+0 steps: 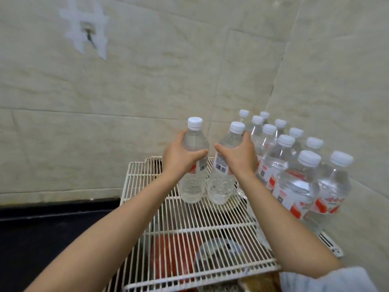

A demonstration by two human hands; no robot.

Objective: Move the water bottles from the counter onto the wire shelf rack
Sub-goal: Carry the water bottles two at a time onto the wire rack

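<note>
A white wire shelf rack (189, 230) fills the lower middle of the head view. My left hand (179, 157) grips a clear water bottle (194, 165) with a white cap, standing upright on the rack. Beside it, my right hand (237, 157) grips a second water bottle (223, 180), which leans slightly left with its base on the wires. Several more white-capped bottles (294, 186) with red and white labels stand in rows on the rack's right side against the corner.
Beige tiled walls (147, 81) meet in a corner behind the bottles. A black counter (42, 239) lies to the left of the rack. Under the wires I see a red object (174, 256) and a round lidded container (219, 256).
</note>
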